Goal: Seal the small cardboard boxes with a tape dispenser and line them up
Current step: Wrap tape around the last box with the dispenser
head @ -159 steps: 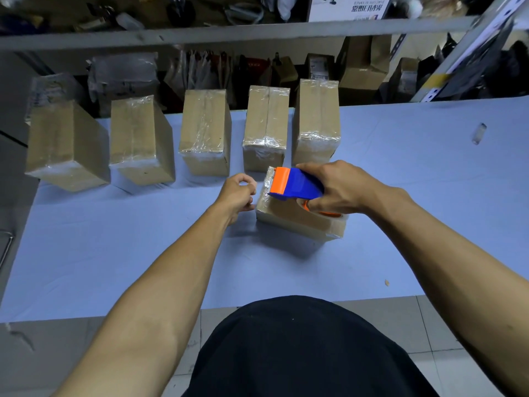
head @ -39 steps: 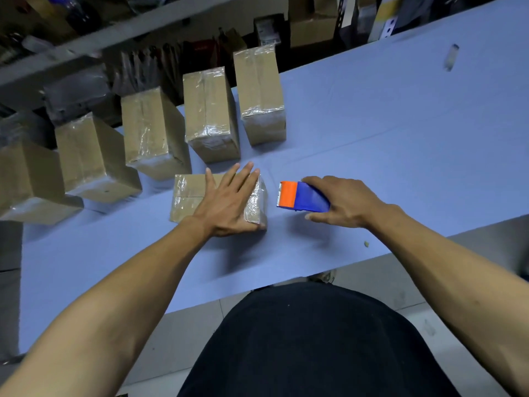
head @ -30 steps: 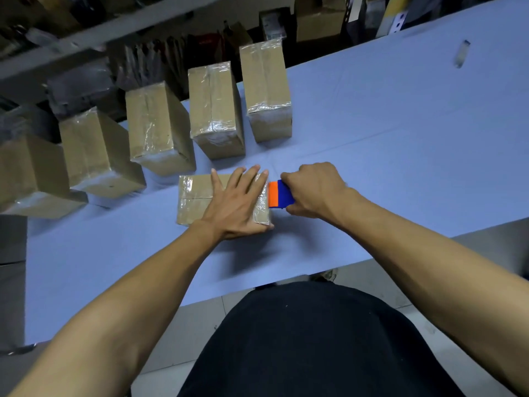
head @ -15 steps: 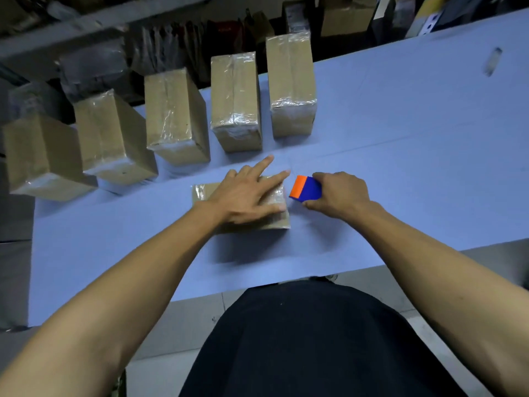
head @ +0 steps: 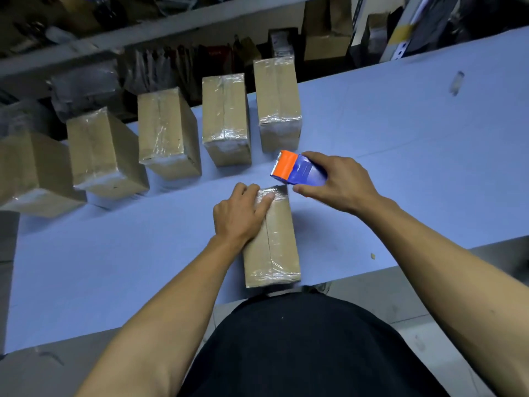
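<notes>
A small cardboard box point(head: 276, 247) with clear tape along its top seam lies lengthwise on the blue table point(head: 400, 156), its near end at the table's front edge. My left hand point(head: 240, 214) grips its far left corner, fingers pressed on the taped far end. Just beyond and to the right of that end, my right hand point(head: 340, 184) holds a blue and orange tape dispenser point(head: 296, 169) slightly above the table. Behind it stands a row of several taped boxes point(head: 226, 118).
A shelf point(head: 160, 27) crammed with bags and cartons runs behind the table's far edge. A scrap of tape point(head: 455, 81) lies at the far right, a small crumb point(head: 372, 255) near the front edge. The table extends bare to the right.
The box has turned from crosswise to lengthwise, pointing at me. My left hand went from lying flat on top to gripping the far end. The dispenser moved from the box's side to beyond its far end.
</notes>
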Tool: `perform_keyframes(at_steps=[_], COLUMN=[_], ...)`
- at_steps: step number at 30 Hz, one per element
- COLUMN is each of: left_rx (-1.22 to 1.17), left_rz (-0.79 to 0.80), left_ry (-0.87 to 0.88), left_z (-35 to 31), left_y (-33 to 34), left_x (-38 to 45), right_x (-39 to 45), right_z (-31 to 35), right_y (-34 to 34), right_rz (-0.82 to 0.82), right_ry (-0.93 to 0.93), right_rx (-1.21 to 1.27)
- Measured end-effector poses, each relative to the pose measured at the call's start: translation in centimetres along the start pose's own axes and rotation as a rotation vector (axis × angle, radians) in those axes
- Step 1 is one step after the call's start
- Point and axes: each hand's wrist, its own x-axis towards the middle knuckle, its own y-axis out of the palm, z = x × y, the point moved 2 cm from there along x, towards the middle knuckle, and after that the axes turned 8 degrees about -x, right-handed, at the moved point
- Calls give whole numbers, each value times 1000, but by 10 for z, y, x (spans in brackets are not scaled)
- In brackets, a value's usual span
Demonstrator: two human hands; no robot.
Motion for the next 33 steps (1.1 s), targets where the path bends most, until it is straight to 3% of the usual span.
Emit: perform_keyframes(at_steps=[6, 12, 14, 16, 17, 19, 21, 28, 33], left_rx=[-54, -83, -111, -332, -575, -1152, -1422, -1404, -1161], left_rz=[23, 248, 124, -72, -83, 131, 299, 206, 115], left_ry=[-86, -50, -35, -55, -112, -296, -369, -351, -286], left_z=[-11, 5, 8, 6, 3, -5, -10, 2, 2], left_y=[-2, -24, -47, -68, -75, -83, -86, -86, -88], left_x=[2, 6, 7, 7, 9, 12, 12, 9, 14], right_x=[0, -3, -2, -2, -2, -1, 0, 1, 6], right_z=[16, 22, 24, 28, 31, 38, 46, 55, 60], right_y=[-8, -20, -27, -32, -33, -32, -29, -27, -32], right_rz=[-14, -56, -60, -52, -43, -27, -19, -10, 7], right_ry=[-89, -135, -165, -207, -229, -270, -300, -338, -360], right_rx=[-19, -22, -17, 4, 20, 45, 56, 73, -46])
